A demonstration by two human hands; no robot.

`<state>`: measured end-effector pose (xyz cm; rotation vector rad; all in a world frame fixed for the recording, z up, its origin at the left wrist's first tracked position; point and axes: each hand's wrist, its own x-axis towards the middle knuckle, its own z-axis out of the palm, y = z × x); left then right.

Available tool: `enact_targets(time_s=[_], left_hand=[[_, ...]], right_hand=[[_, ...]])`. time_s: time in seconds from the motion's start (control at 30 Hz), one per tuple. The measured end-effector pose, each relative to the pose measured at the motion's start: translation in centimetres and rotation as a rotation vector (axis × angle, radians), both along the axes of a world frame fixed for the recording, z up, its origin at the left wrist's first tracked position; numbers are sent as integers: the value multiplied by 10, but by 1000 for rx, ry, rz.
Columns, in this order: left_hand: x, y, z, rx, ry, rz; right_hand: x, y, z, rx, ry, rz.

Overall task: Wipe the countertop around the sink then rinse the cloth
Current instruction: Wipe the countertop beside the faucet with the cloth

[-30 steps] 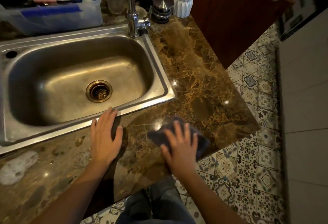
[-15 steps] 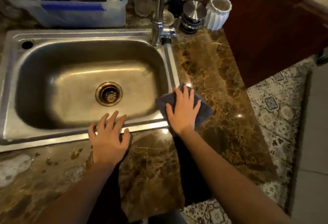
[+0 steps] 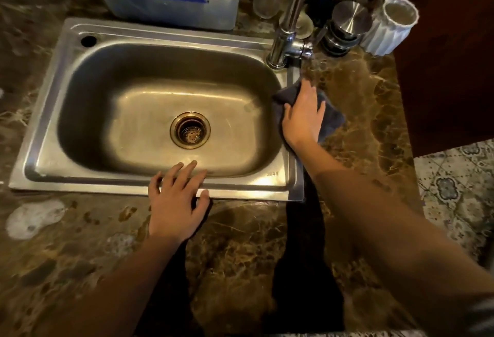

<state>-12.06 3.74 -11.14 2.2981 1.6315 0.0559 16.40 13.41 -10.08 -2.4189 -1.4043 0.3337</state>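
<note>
A dark grey cloth (image 3: 330, 116) lies on the brown marble countertop (image 3: 371, 101) at the right rim of the steel sink (image 3: 48, 112), partly over the rim. My right hand (image 3: 303, 116) presses flat on the cloth with straight fingers that point toward the chrome tap (image 3: 287, 34). My left hand (image 3: 177, 199) rests flat with spread fingers on the sink's front rim and the counter, holding nothing. The basin is dry-looking with a brass drain (image 3: 190, 130) in its middle.
A whitish foam patch (image 3: 33, 219) sits on the counter at front left. Behind the sink stand a clear plastic bin (image 3: 173, 2) of utensils, a glass, metal-lidded jars (image 3: 347, 26) and a white ribbed cup (image 3: 390, 28). A dark wooden cabinet (image 3: 449, 56) borders the counter's right edge.
My right hand has slid the cloth from the counter's front right corner back along the sink's right rim toward the tap. My left hand has stayed on the front rim.
</note>
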Motion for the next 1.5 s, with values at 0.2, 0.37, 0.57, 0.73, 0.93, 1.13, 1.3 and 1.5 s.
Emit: enact_targets(time_s=[0.2, 0.37, 0.57, 0.73, 0.93, 1.13, 1.3, 1.5], left_hand=[[2, -1, 2, 69, -15, 6], [2, -4, 0, 148, -48, 23], [4, -1, 5, 38, -19, 16], [1, -1, 3, 35, -63, 34], [3, -1, 3, 47, -53, 49], [2, -2, 3, 37, -65, 38], [1, -3, 3, 68, -55, 15], [1, -3, 1, 75, -41, 1]], right_hand=[[-36, -120, -1, -63, -24, -3], [-47, -154, 0, -134, 19, -33], [-27, -93, -4, -99, -108, 11], [0, -5, -7, -96, -112, 31], [16, 46, -7, -115, -117, 51], [2, 3, -5, -123, -170, 99], [-37, -98, 1, -145, -154, 49], [-73, -195, 3, -232, -171, 283]])
